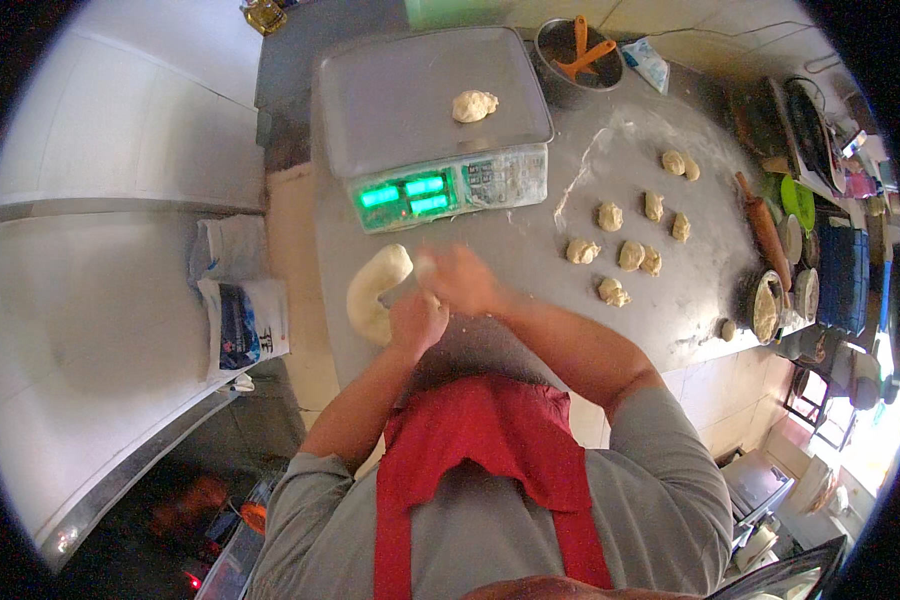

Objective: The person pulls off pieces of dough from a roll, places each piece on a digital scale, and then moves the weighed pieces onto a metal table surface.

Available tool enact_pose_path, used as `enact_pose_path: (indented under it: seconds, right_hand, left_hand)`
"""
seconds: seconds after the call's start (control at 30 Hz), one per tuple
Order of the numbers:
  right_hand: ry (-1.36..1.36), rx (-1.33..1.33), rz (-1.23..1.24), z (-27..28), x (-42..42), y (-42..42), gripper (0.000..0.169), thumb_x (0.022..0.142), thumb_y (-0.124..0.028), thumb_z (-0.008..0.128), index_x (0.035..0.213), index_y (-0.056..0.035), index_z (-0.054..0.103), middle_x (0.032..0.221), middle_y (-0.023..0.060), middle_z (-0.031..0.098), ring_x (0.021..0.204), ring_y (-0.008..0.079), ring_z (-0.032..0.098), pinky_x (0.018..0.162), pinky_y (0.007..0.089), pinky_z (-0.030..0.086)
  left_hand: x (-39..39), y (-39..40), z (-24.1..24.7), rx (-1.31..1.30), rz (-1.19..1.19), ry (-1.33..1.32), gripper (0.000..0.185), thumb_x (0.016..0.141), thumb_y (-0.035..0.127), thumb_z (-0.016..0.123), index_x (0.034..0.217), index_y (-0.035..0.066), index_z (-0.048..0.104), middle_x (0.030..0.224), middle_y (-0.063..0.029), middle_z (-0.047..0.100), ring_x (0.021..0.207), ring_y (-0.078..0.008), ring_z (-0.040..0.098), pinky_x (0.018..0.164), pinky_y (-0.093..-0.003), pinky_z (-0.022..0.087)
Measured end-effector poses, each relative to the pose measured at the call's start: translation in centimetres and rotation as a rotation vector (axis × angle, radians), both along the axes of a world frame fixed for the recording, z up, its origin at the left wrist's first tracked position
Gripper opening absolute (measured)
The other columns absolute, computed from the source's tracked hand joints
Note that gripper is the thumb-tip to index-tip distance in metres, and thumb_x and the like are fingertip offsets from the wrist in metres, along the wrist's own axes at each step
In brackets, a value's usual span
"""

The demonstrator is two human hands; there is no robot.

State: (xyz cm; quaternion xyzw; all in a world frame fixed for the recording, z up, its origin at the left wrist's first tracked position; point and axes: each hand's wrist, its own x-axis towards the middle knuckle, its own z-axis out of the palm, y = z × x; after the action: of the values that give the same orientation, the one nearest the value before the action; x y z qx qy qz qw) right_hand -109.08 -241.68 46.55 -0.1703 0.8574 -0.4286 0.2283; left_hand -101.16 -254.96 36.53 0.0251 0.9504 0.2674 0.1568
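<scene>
A thick, curved roll of pale dough (pixel 371 296) lies on the grey worktop in front of the scale. My left hand (pixel 420 321) is closed around its near end. Just beyond, my right hand (pixel 461 279) is blurred by motion, with a pale bit of dough (pixel 424 271) at its fingers. On the steel pan of a digital scale (pixel 397 97) rests one lump of dough (pixel 474 106). The scale's green display is lit. To the right, several small dough pieces (pixel 610 217) are scattered over the worktop, some of them touching in pairs.
A metal pot (pixel 544 56) with orange-handled tools stands behind the scale's right corner. At the right edge lie a wooden rolling pin (pixel 765 232) and a floury bowl (pixel 765 307). A blue crate (pixel 844 277) is beyond them. Printed bags (pixel 244 326) sit at the left.
</scene>
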Motion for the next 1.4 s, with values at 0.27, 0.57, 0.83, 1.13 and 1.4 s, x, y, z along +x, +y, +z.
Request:
enact_pose_path:
  seconds: [0.27,0.57,0.83,1.13,1.4]
  right_hand:
    - [0.589,0.388,-0.141,4.2,-17.2,1.2,0.052,0.073,-0.018,0.068,0.123,-0.0079,0.055,0.118,0.0197,0.055,0.11,0.0377,0.052,0.086,0.0461,0.048]
    - [0.114,-0.092,-0.188,3.3,-3.9,4.0,0.042,0.079,-0.026,0.072,0.113,-0.0043,0.063,0.096,0.014,0.068,0.082,0.0253,0.066,0.075,0.0348,0.053]
    - [-0.002,-0.151,-0.133,0.4,7.8,4.6,0.031,0.079,-0.017,0.072,0.106,-0.0023,0.066,0.092,0.0119,0.066,0.08,0.024,0.065,0.073,0.0322,0.052]
    - [-0.039,-0.084,-0.458,0.7,7.8,6.8,0.018,0.081,-0.01,0.068,0.096,-0.0003,0.067,0.08,0.0118,0.067,0.072,0.0197,0.066,0.067,0.0314,0.052]
    - [-0.159,-0.335,-0.329,5.4,3.7,12.4,0.009,0.087,-0.006,0.064,0.093,0.0006,0.061,0.081,0.0019,0.06,0.075,0.0089,0.055,0.067,0.0247,0.047]
  left_hand:
    - [0.7,-0.8,2.7,0.364,-0.18,0.061,0.061,0.074,0.031,0.078,0.117,0.001,0.047,0.105,-0.0179,0.057,0.092,-0.0323,0.059,0.08,-0.0423,0.047]
    - [0.0,-0.8,7.9,0.886,0.263,-0.015,0.073,0.078,0.02,0.076,0.136,0.004,0.033,0.114,-0.0158,0.056,0.11,-0.028,0.055,0.09,-0.0376,0.048]
    - [1.8,0.5,7.7,0.618,-0.177,-0.015,0.069,0.079,0.011,0.069,0.136,0.004,0.032,0.117,-0.0228,0.055,0.106,-0.0391,0.057,0.09,-0.0422,0.047]
    - [-1.2,4.2,10.3,0.344,-0.266,-0.255,0.042,0.089,0.022,0.058,0.124,0.004,0.043,0.119,-0.0225,0.054,0.108,-0.0398,0.055,0.089,-0.0462,0.047]
    - [-14.2,6.6,7.2,0.37,-0.506,0.345,0.025,0.091,0.022,0.057,0.107,0.004,0.051,0.103,-0.02,0.055,0.095,-0.0381,0.056,0.081,-0.0472,0.044]
